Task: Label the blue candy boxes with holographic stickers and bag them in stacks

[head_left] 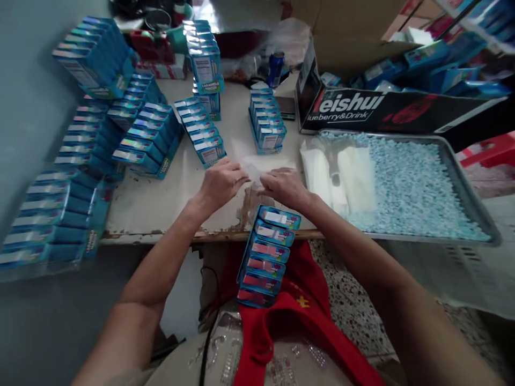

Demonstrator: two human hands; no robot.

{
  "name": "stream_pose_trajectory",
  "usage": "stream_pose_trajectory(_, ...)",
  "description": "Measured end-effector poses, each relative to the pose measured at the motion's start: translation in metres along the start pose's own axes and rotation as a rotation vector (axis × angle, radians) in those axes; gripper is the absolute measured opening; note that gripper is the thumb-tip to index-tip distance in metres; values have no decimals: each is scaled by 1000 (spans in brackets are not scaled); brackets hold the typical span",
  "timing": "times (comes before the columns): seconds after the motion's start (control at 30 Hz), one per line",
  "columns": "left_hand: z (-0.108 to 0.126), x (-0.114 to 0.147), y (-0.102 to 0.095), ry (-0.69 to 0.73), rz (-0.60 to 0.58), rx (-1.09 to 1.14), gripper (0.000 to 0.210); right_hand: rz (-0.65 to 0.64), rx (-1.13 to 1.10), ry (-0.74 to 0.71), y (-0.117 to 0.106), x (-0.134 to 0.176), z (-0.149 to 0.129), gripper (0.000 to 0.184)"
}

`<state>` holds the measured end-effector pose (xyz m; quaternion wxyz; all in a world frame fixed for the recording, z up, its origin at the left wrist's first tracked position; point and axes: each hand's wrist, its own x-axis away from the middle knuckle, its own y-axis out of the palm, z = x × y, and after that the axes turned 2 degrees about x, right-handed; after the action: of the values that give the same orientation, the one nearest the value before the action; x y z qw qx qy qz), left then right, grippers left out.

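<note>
- Both left hand (223,183) and right hand (285,186) are closed — pinching thin clear plastic (252,170).
- Six blue boxes (266,258) in a row — before a red apron (311,273).

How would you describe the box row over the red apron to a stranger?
Find the pale table, then the red apron below its front edge. Over the apron is a slanting row of six blue boxes, the only row seen against it.
</note>
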<state>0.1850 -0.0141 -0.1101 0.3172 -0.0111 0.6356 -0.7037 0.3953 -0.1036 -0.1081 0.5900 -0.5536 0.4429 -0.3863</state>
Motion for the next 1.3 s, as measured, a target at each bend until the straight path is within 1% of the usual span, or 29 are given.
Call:
stream_pose_trajectory(0.07, 3, -1, 13, -58, -30, 47, 17, -35, -36, 28, 3, 8, 6, 23)
stream_pose_trajectory(0.13, 12, 2, 23, -143, -69, 73, 13, -84, -61, 72, 6, 19, 10, 25)
stream_pose_trajectory(0.23, 30, 5, 33, -268, -152, 56, 10, -170, -83, 152, 7, 40, 10, 23)
stream_pose_trajectory(0.3, 41, 7, 37, -305, -192, 40, 10, -241, -87, 235, 5, 54, 7, 19)
stream_pose_trajectory(0.4, 49, 7, 38, -281, -233, 61, 11, -364, -62, 365, -1, 70, -1, 19)
stream_pose_trajectory(0.47, 49, 7, 37, -293, -275, 131, 13, -402, -54, 407, -4, 77, -8, 20)
stream_pose_trajectory(0.57, 43, 3, 33, -352, -383, 301, 16, -384, -92, 470, -4, 87, -18, 20)
stream_pose_trajectory(0.63, 38, -3, 29, -339, -464, 388, 15, -371, -131, 534, -2, 92, -23, 19)
stream_pose_trajectory(0.67, 37, -6, 27, -321, -492, 397, 15, -367, -147, 568, 0, 94, -26, 20)
stream_pose_trajectory(0.73, 39, -13, 23, -275, -501, 348, 17, -363, -174, 627, 1, 96, -29, 21)
stream_pose_trajectory(0.8, 46, -19, 19, -215, -441, 244, 20, -354, -218, 664, 2, 98, -31, 22)
stream_pose_trajectory(0.87, 55, -21, 14, -134, -326, 140, 23, -307, -282, 703, 1, 102, -33, 22)
stream_pose_trajectory(0.97, 65, -13, 2, -9, -164, 47, 27, -144, -385, 753, -2, 111, -34, 22)
stream_pose_trajectory(1.07, 70, 6, -12, 56, -63, 39, 25, 23, -433, 752, -12, 120, -39, 22)
stream_pose_trajectory(1.13, 75, 17, -20, 23, 35, 49, 21, 124, -429, 744, -20, 122, -45, 21)
stream_pose_trajectory(1.17, 78, 22, -23, -19, 91, 48, 19, 181, -423, 743, -23, 123, -49, 20)
stream_pose_trajectory(1.23, 88, 26, -26, -138, 182, 41, 18, 303, -389, 759, -29, 121, -55, 21)
stream_pose_trajectory(1.3, 100, 27, -24, -256, 233, 44, 19, 411, -331, 786, -33, 119, -62, 26)
